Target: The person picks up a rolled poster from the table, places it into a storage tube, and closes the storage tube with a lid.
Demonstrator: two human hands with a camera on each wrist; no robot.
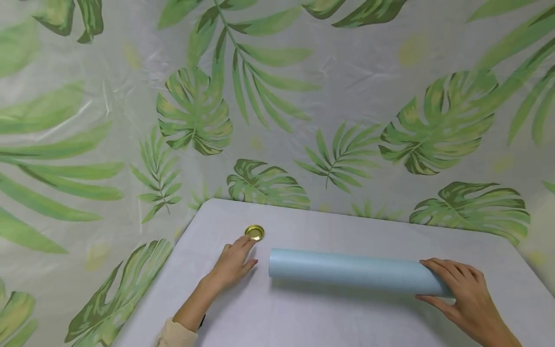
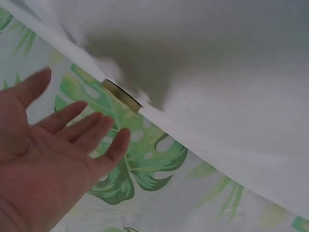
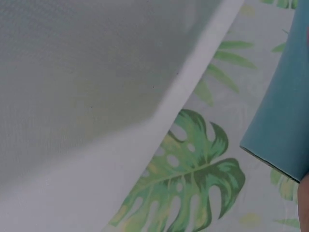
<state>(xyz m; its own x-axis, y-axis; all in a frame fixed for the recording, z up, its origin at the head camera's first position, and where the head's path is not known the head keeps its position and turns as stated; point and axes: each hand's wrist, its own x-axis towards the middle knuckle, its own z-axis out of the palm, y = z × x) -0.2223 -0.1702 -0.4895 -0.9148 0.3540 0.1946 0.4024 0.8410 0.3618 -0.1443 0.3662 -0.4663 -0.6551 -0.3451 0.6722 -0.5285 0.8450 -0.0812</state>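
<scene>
A light blue tube [image 1: 347, 271] lies crosswise over the white table, with a shadow beneath it in the head view. My right hand [image 1: 470, 298] grips its right end, fingers over the top and thumb below. In the right wrist view, part of the tube [image 3: 280, 111] and its cut edge show at the right side. Beyond the tube's left end is a small round gold lid [image 1: 254, 232]. My left hand [image 1: 231, 266] reaches toward this lid, its fingertips right at the near rim. From the left wrist, the fingers look loosely spread, holding nothing, and the lid [image 2: 121, 95] appears past them.
The white tabletop [image 1: 329, 318] has rounded far corners. Behind it hangs a pale sheet [image 1: 347, 96] printed with green leaves, which reaches down along the table's far edge and left side.
</scene>
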